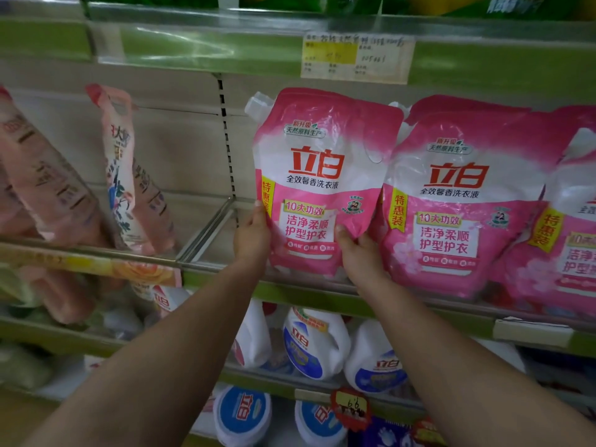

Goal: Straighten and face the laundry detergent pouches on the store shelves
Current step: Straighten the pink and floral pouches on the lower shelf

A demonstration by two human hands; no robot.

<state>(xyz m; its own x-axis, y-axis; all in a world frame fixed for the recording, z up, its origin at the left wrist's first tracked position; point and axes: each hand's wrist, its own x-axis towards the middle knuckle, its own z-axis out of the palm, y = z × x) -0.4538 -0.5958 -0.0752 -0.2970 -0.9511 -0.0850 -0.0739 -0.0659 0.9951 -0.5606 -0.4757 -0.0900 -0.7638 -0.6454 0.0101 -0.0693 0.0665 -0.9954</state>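
Note:
A pink and white detergent pouch (319, 175) with red lettering stands upright at the left end of a row, its front label facing me and its spout at the top left. My left hand (252, 235) grips its lower left edge. My right hand (360, 253) pinches its lower right corner. Right beside it stands a second matching pouch (461, 195), and a third pouch (574, 221) is cut off by the right edge. They rest on the green-edged shelf (322, 295).
Pale pink pouches (125, 175) lean slanted on the left section, past a clear divider (209, 233). White detergent jugs (314, 346) fill the shelf below. A paper price tag (356, 58) hangs on the upper shelf edge. A gap lies between divider and held pouch.

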